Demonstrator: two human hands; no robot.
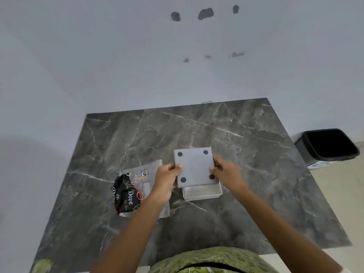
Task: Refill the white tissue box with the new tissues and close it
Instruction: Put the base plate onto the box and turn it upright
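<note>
I hold a flat white square panel (195, 167) with a dark round pad at each corner, the bottom plate of the tissue box. My left hand (167, 179) grips its left edge and my right hand (226, 175) grips its right edge. The panel hovers tilted just above the white tissue box (202, 193), which rests on the dark marble table (256, 154); only the box's near wall and rim show. Left of the box lies a clear and black "Dove" tissue wrapper (131, 192), flat on the table. What is inside the box is hidden.
A black bin (327, 145) stands on the floor beyond the table's right edge. A white wall rises behind the table. My green patterned clothing (212, 261) shows at the near edge.
</note>
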